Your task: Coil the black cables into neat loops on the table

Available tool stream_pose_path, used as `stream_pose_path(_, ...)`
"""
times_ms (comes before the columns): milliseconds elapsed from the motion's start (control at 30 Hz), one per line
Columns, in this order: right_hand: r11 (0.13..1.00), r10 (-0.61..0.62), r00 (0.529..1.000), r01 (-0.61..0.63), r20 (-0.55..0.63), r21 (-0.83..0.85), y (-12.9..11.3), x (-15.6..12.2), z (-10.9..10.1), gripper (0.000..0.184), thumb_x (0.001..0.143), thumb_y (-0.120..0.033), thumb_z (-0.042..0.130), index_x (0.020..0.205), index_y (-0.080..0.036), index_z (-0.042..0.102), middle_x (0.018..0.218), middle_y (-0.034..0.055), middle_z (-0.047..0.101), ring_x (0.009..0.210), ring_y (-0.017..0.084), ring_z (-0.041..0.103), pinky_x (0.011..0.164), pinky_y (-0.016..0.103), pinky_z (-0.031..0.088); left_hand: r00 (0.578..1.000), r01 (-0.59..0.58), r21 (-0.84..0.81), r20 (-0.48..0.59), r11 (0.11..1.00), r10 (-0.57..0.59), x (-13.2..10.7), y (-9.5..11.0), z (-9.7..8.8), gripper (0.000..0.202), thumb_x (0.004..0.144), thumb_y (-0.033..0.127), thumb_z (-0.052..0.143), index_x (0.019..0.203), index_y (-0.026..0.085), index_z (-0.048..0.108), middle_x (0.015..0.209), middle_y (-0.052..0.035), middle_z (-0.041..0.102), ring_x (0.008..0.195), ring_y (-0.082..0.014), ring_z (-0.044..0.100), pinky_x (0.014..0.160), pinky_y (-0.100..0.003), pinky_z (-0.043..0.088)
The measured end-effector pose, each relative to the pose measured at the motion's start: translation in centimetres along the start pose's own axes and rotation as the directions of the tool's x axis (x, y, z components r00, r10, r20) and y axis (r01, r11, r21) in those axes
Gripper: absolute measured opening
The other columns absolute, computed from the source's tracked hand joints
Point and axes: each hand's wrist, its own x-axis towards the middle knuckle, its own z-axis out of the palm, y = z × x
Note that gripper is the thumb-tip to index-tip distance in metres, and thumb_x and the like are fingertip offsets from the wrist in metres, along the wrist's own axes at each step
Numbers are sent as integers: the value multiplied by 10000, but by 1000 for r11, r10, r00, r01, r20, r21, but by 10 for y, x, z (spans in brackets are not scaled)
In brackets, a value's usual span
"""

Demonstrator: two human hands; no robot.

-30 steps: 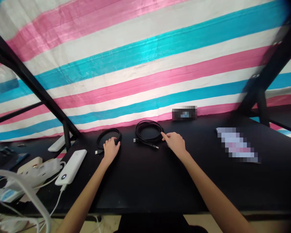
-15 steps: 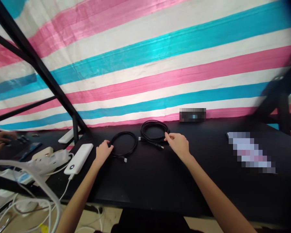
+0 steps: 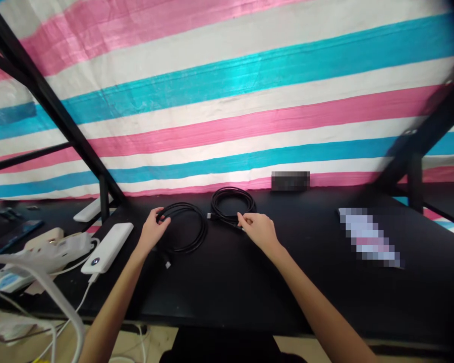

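Observation:
On the left, a coiled black cable (image 3: pixel 204 229) is gripped at its left side by my left hand (image 3: pixel 154 229), thumb and fingers closed round the loops. One end with a pale connector (image 3: pixel 168 264) hangs loose below this coil. A second coiled black cable (image 3: pixel 232 190) lies just to the right, towards the back of the table. My right hand (image 3: pixel 260 231) pinches this second cable at its front right, near a plug that the fingers partly cover. Its other pale connector (image 3: pixel 209 216) points left.
A white power bank (image 3: pixel 109 247) with a white cord lies left on the black table (image 3: pixel 212 292). Beyond it are a power strip (image 3: pixel 60 254) and tangled white cords. A blurred-out dark box (image 3: pixel 290 181) stands at the back; a blurred-out pale packet (image 3: pixel 369 239) lies right.
My left hand now has the left coil tilted and its loops spread wider. My right hand has moved from the second coil's right side to its front end. The view has turned slightly right.

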Motion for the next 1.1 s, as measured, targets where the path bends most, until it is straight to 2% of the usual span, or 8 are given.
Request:
stream_pose_path(200,1000,-24,999,24,-29,3,2,2,-1,443,883,-414,420,567,-219,662,519,-8,594,544,121,537,506,228,233,990,2,406,129,914,-60,18,-11,17,500,700,355,600,1148,140,548,1123,-162,595,1068,-297,561,867,-384,446)
stream_pose_path(400,999,-37,999,37,-23,18,1,1,-1,438,886,-400,427,566,-210,659,516,-9,587,533,112,523,509,227,228,987,24,456,131,890,-94,12,-4,18,339,715,286,546,1031,183,614,906,-122,671,842,-306,634,669,-360,468)
stream_pose_path(467,999,-44,999,45,-22,23,2,1,-1,439,887,-396,426,568,-208,660,510,-8,580,525,111,515,510,227,229,984,54,315,144,947,-104,6,-2,13,244,683,287,569,891,190,653,700,-64,643,655,-251,617,555,-302,433)
stream_pose_path(533,998,-54,998,55,-29,38,2,0,1,442,889,-397,422,569,-205,658,504,-7,573,511,110,504,510,227,233,976,124,11,176,992,-124,-1,4,5,221,671,280,581,851,171,651,474,13,507,439,-160,499,445,-236,351)
stream_pose_path(700,970,-82,996,90,-47,227,-3,-4,4,425,895,-450,402,677,-199,666,508,-11,563,498,108,505,528,220,291,961,178,-649,277,740,12,-32,50,-19,230,665,338,675,774,147,607,351,112,234,299,-49,222,339,-175,141)
stream_pose_path(867,906,-82,996,57,42,419,-7,-7,9,349,858,-507,459,954,-224,640,639,-10,608,586,122,557,577,224,376,925,129,-800,310,586,219,-64,111,-32,255,765,392,588,712,144,614,292,77,258,283,-46,199,336,-184,154)
stream_pose_path(967,823,-132,985,45,113,566,-3,-6,14,428,860,-551,420,1065,-223,603,826,29,636,656,128,571,560,227,420,931,164,-854,299,494,208,-67,134,-23,249,777,342,603,612,171,528,289,86,237,267,-41,184,330,-186,158)
stream_pose_path(1100,570,-125,964,-123,233,813,-2,-2,16,655,854,-666,223,1012,-172,622,904,91,636,691,155,594,427,206,427,977,150,-912,195,383,82,-55,140,9,368,836,366,553,558,184,396,315,92,212,268,-42,188,308,-189,114)
